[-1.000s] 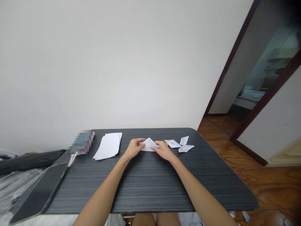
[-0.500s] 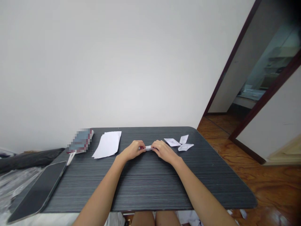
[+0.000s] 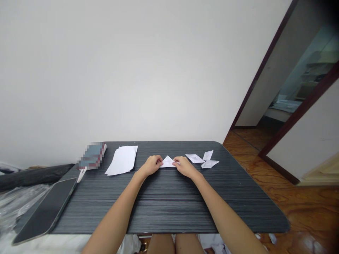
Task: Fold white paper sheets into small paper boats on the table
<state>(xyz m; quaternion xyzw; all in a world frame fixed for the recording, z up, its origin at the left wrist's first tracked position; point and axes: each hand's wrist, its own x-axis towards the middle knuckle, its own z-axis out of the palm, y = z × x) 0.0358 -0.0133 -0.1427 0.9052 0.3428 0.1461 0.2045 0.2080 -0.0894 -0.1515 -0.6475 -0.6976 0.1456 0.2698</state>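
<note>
Paper [image 3: 167,162] folded to a peak is over the dark table [image 3: 169,201], its ends pinched by the nearly closed left hand [image 3: 153,164] and right hand [image 3: 183,166]; whether it lies flat is hard to tell.

A plain white wall [image 3: 169,70] rose behind a dark, finely streaked table [image 3: 172,211] with rounded corners, in soft, even light. At right, a dark red door frame [image 3: 299,113] bordered a dimmer room beyond glossy brown wood-grain flooring [image 3: 307,204].
</note>
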